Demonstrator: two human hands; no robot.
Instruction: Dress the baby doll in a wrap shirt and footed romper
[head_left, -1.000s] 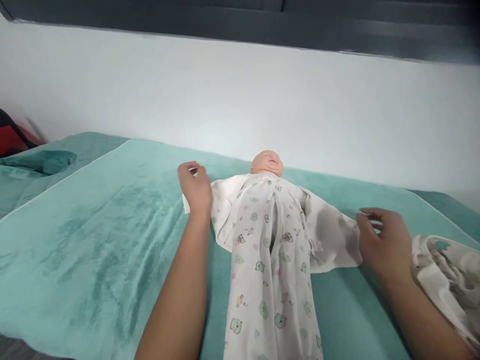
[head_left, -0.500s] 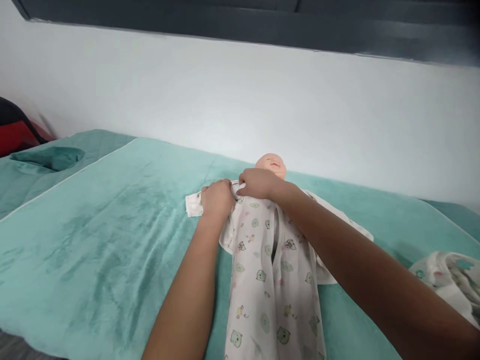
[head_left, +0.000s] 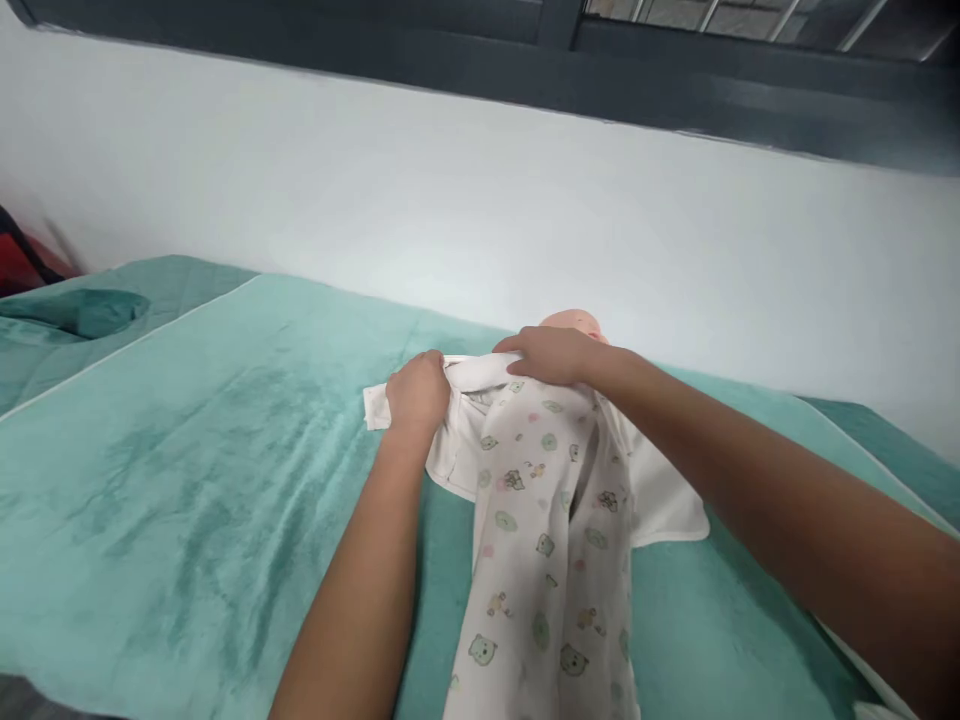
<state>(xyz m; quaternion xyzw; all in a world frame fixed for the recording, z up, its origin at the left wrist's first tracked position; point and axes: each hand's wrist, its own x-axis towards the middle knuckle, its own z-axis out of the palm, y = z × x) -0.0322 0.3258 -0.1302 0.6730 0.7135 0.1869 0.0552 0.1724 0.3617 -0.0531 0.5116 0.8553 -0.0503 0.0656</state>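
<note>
A baby doll [head_left: 574, 322] lies on its back on a teal towel [head_left: 187, 470], dressed in a white sleepsuit [head_left: 540, 530] printed with small bears. My left hand [head_left: 416, 392] is closed on the sleepsuit's left sleeve near the shoulder. My right hand [head_left: 547, 355] reaches across the doll's chest and grips the folded white collar edge just below the doll's head, which it partly hides. The suit's front is parted down the middle.
A white wall [head_left: 480, 200] runs close behind the doll, with a dark window frame [head_left: 525, 50] above. A folded teal cloth [head_left: 75, 310] and something red lie at the far left. A sliver of white fabric [head_left: 874, 708] shows at the lower right corner.
My right hand left the right sleeve and crossed over to the collar by the doll's head. My left hand closed on the left sleeve. The view shifted, and the patterned cloth at right is almost out of frame.
</note>
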